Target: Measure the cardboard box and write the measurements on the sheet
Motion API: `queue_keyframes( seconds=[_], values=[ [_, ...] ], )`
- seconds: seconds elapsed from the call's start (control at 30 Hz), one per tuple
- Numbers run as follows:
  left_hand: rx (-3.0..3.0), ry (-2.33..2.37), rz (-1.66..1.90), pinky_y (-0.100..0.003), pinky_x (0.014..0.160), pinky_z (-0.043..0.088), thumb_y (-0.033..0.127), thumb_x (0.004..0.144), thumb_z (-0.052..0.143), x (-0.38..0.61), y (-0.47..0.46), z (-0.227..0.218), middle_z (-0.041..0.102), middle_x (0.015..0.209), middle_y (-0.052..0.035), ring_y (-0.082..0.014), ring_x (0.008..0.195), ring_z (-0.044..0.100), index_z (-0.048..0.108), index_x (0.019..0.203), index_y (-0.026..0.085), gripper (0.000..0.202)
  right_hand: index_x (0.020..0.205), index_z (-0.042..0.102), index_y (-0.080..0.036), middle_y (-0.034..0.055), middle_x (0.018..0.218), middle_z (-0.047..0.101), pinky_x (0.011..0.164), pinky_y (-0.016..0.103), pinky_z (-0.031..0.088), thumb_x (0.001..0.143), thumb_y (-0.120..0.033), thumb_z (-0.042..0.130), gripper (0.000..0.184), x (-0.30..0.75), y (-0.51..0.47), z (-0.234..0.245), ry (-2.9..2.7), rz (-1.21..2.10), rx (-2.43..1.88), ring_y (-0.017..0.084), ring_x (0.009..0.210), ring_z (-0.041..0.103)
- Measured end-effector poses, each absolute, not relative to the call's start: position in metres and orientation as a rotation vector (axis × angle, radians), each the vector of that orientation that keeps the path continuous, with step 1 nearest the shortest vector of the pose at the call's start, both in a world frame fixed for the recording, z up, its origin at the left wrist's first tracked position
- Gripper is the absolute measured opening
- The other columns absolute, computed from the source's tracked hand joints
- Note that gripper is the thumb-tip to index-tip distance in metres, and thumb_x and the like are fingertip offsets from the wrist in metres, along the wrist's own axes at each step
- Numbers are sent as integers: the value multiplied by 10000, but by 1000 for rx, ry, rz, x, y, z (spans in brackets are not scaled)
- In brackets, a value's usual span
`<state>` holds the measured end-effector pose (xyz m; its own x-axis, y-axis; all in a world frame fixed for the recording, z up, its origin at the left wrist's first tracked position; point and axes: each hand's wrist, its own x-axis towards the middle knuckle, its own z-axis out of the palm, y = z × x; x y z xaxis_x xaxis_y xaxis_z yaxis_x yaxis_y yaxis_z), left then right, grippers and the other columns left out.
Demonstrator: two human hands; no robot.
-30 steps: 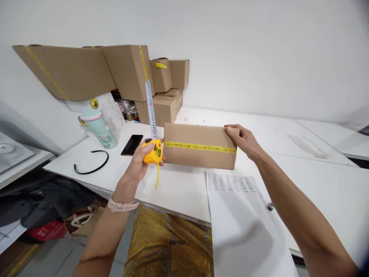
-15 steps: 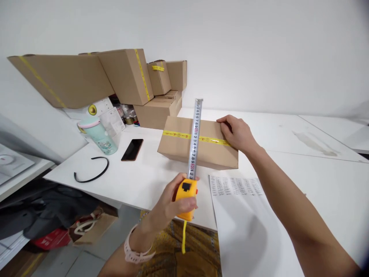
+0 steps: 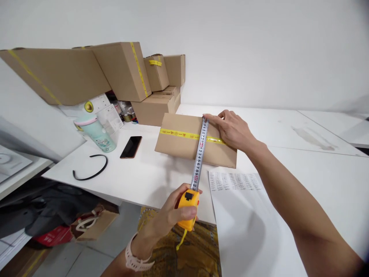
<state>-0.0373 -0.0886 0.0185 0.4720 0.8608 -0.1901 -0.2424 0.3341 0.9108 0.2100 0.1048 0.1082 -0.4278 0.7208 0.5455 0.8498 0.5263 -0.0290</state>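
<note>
My left hand (image 3: 177, 213) is wrapped around a yellow tape measure (image 3: 188, 218), thumb on its case, near the table's front edge. Its metal blade (image 3: 198, 159) runs out across the top of a cardboard box (image 3: 180, 144), crossing the box's yellow printed packing tape (image 3: 181, 134). At the box's far edge, the stretched index finger of my right hand (image 3: 235, 130) touches the blade's end. The other right fingers bend over the far right part of the box, holding it; the thumb is mostly hidden. A yellow strap (image 3: 181, 239) hangs from the tape measure.
A printed paper sheet (image 3: 245, 219) lies in front of the box. Leftward are a phone (image 3: 131, 147), a black headband (image 3: 106, 165) and a mint tumbler (image 3: 96, 132). Several taped cartons (image 3: 121, 71) are stacked behind, against the wall. A paper bag (image 3: 96, 227) stands on the floor.
The blade has come down onto the box and tilted rightward. My right index finger has stretched out to its end. My left hand has moved slightly down and right with the tape measure.
</note>
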Motion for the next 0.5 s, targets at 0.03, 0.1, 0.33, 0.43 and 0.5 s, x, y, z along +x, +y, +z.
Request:
queue_keyframes(
  seconds=[0.03,0.1,0.33,0.43,0.5],
  values=[
    [973,776,812,-258,595,531,476,731,813,-40,-87,17,562,972,-30,-164,751,652,602,1226,212,600,1459,565,-395,113,1065,578,727,380,412,1015,-248,338,520,210,105,108,-2279,-350,-1274,261,891,510],
    [1010,784,791,-258,590,530,503,717,815,-47,-84,13,554,974,-31,-164,747,649,603,1237,213,633,1459,569,-407,113,1074,576,709,370,407,1014,-244,351,522,210,106,109,-2295,-348,-1280,261,904,512],
    [1093,753,770,-264,609,541,516,709,808,-52,-75,10,592,1162,-91,-153,780,626,613,1152,204,576,1446,579,-422,103,1091,580,697,361,398,1022,-255,365,504,210,108,107,-2278,-340,-1287,258,924,514],
    [1084,731,782,-260,619,541,465,705,818,-47,-76,9,616,1162,-87,-156,796,623,604,1154,218,555,1430,584,-431,93,1084,589,715,367,410,1035,-301,358,474,210,108,105,-2267,-362,-1278,256,923,517],
    [1060,714,810,-261,623,545,446,700,820,-45,-78,6,620,1162,-85,-161,807,627,595,1175,225,571,1449,563,-407,91,1078,600,749,388,429,1045,-374,346,459,209,108,103,-2241,-396,-1298,262,933,527]
  ],
)
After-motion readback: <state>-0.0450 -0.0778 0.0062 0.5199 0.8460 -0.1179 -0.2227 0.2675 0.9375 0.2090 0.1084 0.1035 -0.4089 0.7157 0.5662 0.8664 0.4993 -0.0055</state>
